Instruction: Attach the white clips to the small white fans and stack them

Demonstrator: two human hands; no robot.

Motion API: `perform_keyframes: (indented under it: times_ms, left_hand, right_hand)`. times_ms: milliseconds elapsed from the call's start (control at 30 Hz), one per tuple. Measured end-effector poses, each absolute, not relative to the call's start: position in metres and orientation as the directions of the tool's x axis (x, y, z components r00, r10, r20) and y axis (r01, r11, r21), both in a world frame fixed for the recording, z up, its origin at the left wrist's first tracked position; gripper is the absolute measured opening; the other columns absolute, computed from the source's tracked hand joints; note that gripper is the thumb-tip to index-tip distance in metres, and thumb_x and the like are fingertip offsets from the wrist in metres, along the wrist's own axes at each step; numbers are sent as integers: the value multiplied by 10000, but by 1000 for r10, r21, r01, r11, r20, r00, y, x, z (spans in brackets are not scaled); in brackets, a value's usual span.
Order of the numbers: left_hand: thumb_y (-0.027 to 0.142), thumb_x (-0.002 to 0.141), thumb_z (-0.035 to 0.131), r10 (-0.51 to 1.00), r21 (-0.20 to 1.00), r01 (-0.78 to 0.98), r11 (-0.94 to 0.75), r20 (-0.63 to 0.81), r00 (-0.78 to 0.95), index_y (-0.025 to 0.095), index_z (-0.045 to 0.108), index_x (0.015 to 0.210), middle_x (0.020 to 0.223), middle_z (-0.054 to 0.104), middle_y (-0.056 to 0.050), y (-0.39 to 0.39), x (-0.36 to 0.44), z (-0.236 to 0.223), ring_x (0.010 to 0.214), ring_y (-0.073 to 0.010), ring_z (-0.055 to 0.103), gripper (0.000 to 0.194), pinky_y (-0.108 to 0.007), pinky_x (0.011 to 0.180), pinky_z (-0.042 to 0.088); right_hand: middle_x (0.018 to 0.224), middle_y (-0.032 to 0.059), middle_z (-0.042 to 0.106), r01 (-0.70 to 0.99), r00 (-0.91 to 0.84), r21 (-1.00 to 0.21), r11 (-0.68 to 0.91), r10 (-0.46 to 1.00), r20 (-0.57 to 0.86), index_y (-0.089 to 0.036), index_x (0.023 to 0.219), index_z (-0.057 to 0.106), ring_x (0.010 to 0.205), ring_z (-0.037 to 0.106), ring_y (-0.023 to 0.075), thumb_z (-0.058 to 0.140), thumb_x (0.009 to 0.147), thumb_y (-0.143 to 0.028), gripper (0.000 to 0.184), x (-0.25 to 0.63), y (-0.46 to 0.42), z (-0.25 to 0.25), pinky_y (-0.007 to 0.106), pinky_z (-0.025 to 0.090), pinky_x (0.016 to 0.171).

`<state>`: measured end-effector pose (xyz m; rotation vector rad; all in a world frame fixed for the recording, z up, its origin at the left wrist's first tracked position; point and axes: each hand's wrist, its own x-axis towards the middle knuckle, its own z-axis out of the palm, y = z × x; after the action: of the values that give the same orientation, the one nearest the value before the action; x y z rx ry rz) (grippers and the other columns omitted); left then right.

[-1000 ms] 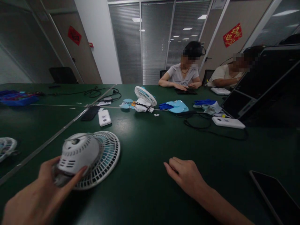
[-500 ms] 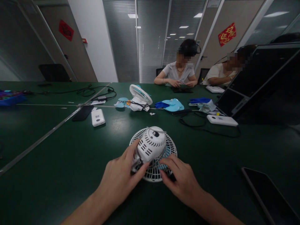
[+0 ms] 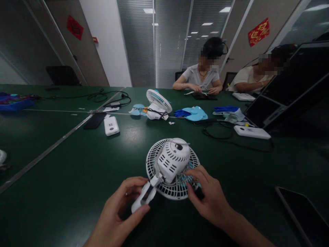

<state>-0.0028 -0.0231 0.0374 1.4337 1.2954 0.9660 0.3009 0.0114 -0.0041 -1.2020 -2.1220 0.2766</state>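
Note:
A small white electric fan point(image 3: 172, 159) lies face down before me, its slotted motor housing on top and its round grille against the table. Light blue blades show through the bars. At the lower left sticks out the fan's white clip point(image 3: 144, 199), which my left hand point(image 3: 120, 206) grips between thumb and fingers. A thin grey cable point(image 3: 177, 181) winds round the housing's foot. At the grille's right side my right hand point(image 3: 209, 193) is closed on the cable, thumb and forefinger nearly together. A dark piece shows under its palm; I cannot make out what it is.
Another white fan point(image 3: 158, 104) and blue fan blades point(image 3: 196, 113) lie farther back on the green table. A white power bank point(image 3: 111, 126) stands left, a phone point(image 3: 300, 216) at right. Two co-workers sit opposite; a large black panel point(image 3: 290, 82) leans at right.
My left hand has moved down from the motor housing to the clip, which now points toward me at lower left. The right hand stays by the cable. The view has shifted slightly.

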Motion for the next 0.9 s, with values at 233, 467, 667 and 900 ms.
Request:
perform_keyframes:
  times_ms: [233, 467, 667, 900]
  left_hand:
    - [482, 981, 655, 969, 978, 209, -7, -45, 242, 310, 640, 1311, 1310, 706, -69, -16, -4, 27, 1174, -246, 702, 372, -352, 997, 620]
    - [352, 1008, 653, 956, 968, 192, -164, 109, 271, 297, 659, 1278, 1300, 715, -57, -2, 4, 16, 1168, -211, 708, 276, -339, 1038, 606]
    - [217, 1009, 633, 926, 931, 130, -342, 311, 212, 298, 701, 1148, 1252, 713, -38, -3, 4, 2, 1147, -170, 710, 175, -227, 943, 617]
    - [142, 966, 622, 869, 897, 113, -427, 373, 323, 286, 617, 1262, 1331, 629, -84, -5, 6, 1, 1179, -188, 688, 330, -247, 965, 618]
  right_hand:
    - [1054, 59, 607, 642, -316, -508, 575, 801, 508, -258, 1211, 473, 740, 635, 174, 412, 982, -78, 297, 304, 9, -10, 295, 511, 590]
    - [941, 26, 646, 636, -246, -562, 529, 829, 503, -263, 1246, 404, 641, 634, 149, 440, 1062, -176, 206, 306, 10, -18, 278, 505, 572]
    - [918, 41, 751, 668, -396, -404, 625, 758, 519, -253, 1417, 419, 651, 714, 177, 520, 1056, -243, 375, 296, -1, 2, 291, 574, 610]
    - [982, 60, 769, 596, -456, -402, 695, 705, 543, -194, 1332, 497, 756, 759, 176, 466, 1020, -141, 318, 260, -13, 28, 277, 580, 669]
